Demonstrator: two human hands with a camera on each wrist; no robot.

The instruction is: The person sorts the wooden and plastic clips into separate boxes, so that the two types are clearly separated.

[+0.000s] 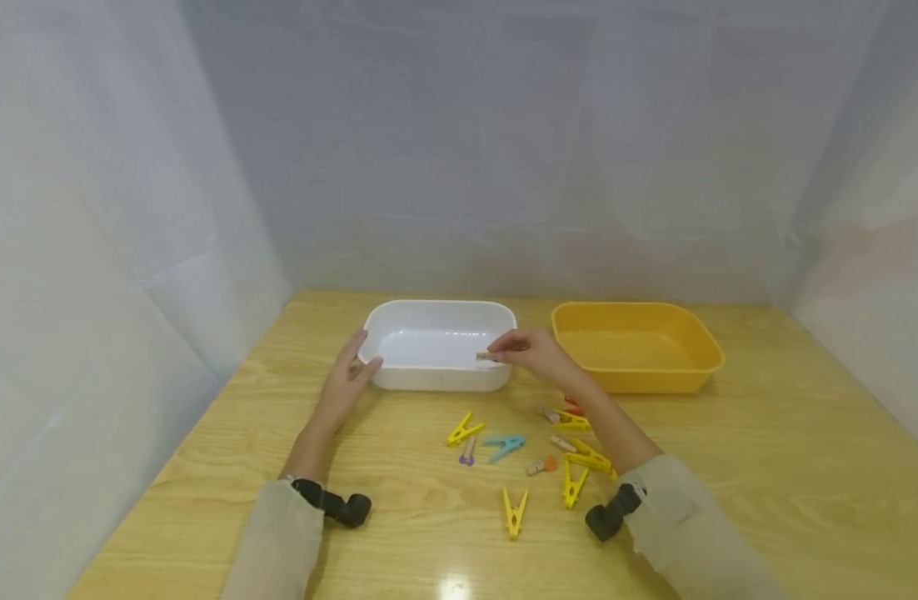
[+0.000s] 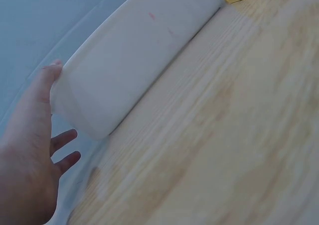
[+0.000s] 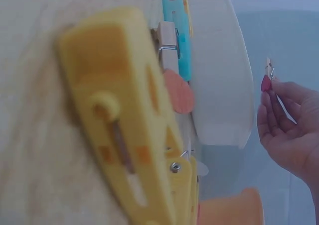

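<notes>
My left hand (image 1: 348,377) rests flat against the white tub (image 1: 438,310), right hand (image 1: 532,354) pinching a small wooden clothespin (image 1: 486,357) over it; that fingertip grip could slip and drop it onto the desk (image 1: 766,450).

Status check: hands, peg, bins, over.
Left hand open, steadying white bin. Right hand pinches small wooden peg over the white bin's rim. Nothing blocking; loose pegs lie near.

yellow tub (image 1: 637,357) right of centre | blue peg (image 1: 505,447) among yellow pegs (image 1: 515,511)

Soft, even light; table glare near the bottom; wrist views blurred.
</notes>
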